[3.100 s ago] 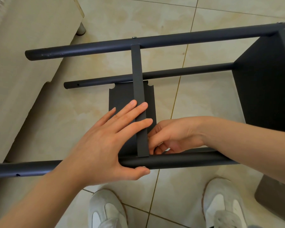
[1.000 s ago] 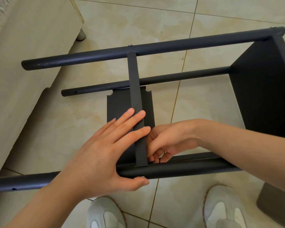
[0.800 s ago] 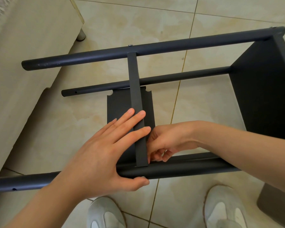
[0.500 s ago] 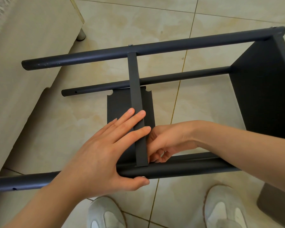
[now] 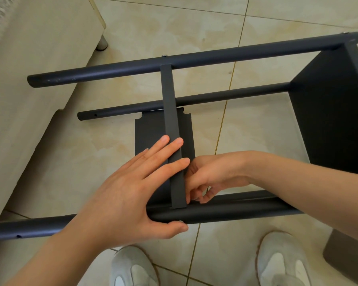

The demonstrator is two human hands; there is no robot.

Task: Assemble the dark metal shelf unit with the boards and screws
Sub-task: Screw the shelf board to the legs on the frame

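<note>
The dark metal shelf unit lies on its side on the tiled floor. Its near tube (image 5: 236, 211) runs across in front of me, with the far tube (image 5: 215, 56) and a lower tube (image 5: 236, 93) behind it. A dark board (image 5: 170, 104) stands edge-up between the near and far tubes, and an end board (image 5: 329, 112) closes the right side. My left hand (image 5: 122, 195) presses flat on the board's edge, its thumb under the near tube at a screw head (image 5: 180, 221). My right hand (image 5: 215, 174) has its fingers curled right of the board at the near tube; what they hold is hidden.
A beige piece of furniture (image 5: 29, 79) with a round leg (image 5: 101, 43) fills the left side, close to the tube ends. My two white shoes (image 5: 132, 267) stand just below the near tube. A dark grey object (image 5: 347, 256) sits at the bottom right.
The fingers of my right hand have shifted slightly at the joint beside the board. My left hand keeps its place on the board and tube.
</note>
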